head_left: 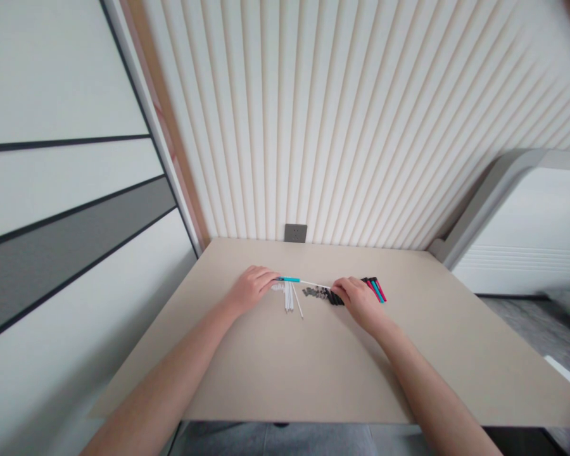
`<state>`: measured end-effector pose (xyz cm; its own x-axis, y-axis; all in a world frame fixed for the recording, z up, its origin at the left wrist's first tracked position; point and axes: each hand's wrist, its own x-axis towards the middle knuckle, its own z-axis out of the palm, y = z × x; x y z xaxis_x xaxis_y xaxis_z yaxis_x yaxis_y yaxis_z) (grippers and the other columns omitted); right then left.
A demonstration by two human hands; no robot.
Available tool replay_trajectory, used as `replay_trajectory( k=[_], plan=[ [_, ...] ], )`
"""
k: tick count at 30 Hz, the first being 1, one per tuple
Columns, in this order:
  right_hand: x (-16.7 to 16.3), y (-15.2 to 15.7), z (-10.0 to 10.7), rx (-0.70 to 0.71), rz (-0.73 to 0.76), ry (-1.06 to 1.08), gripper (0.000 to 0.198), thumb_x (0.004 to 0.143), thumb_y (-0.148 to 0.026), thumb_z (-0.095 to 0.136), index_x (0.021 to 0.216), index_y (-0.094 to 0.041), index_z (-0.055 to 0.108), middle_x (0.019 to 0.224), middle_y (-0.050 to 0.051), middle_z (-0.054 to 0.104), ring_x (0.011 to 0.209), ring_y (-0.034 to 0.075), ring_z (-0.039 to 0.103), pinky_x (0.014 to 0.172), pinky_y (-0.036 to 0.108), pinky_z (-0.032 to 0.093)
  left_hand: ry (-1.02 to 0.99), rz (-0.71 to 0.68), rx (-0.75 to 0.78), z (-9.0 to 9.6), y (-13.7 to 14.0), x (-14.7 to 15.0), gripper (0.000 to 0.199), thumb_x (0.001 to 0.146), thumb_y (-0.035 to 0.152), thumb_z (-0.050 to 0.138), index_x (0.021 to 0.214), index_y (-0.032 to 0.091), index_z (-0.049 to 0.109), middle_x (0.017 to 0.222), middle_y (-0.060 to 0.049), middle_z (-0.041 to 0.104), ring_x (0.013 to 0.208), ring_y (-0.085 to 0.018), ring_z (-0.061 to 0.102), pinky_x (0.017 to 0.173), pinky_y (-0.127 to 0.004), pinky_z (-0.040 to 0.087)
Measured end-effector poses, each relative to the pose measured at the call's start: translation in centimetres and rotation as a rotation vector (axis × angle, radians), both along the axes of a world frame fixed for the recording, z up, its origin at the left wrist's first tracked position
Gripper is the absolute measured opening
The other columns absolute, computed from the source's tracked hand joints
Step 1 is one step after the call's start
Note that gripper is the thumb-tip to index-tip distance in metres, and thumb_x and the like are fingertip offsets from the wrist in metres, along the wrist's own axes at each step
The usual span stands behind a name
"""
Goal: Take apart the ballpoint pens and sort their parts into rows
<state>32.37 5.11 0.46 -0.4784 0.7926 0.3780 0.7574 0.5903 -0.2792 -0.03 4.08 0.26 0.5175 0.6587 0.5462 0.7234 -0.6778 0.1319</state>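
My left hand [253,289] is closed on a blue pen barrel [292,279] with a dark end, held level just above the table. A thin white pen refill [316,284] runs in line from the barrel's right end to my right hand [358,297]. The fingertips of that hand pinch the refill's far end. Below the barrel lie several white refills [289,299], with one slanted apart [298,303]. Small clear pieces [278,287] sit beside my left fingers. Small grey pieces [315,292] and black pieces [334,297] lie near my right fingers, which partly hide them.
Red and blue pen barrels [375,289] with black ends lie right of my right hand. The beige table [294,361] meets a ribbed wall with a dark socket [295,233]. A white panelled cabinet [76,285] stands at the left, a grey-white headboard [517,215] at the right.
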Motion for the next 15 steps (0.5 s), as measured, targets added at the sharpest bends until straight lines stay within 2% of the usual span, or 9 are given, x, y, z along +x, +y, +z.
replay_trajectory(
  k=[10,15],
  plan=[
    [-0.88,-0.71,0.79,0.054,0.053,0.038,0.023,0.098,-0.031,0.044,0.088,-0.019,0.061,0.081,0.006,0.065,0.078,0.019,0.059,0.072,0.03,0.044,0.019,-0.067,-0.008,0.06,-0.15,0.37,0.023,0.098,0.029,0.046,0.113,0.018,0.06,0.1,-0.007,0.068,0.091,-0.017,0.062,0.082,-0.033,0.043],
    [-0.27,-0.24,0.65,0.064,0.013,0.024,0.021,0.097,-0.029,0.044,0.089,-0.019,0.061,0.082,0.006,0.066,0.08,0.02,0.059,0.074,0.03,0.043,0.013,-0.056,0.008,-0.01,-0.06,0.41,0.023,0.097,0.028,0.046,0.113,0.019,0.06,0.101,-0.007,0.069,0.092,-0.018,0.062,0.082,-0.033,0.044]
  ],
)
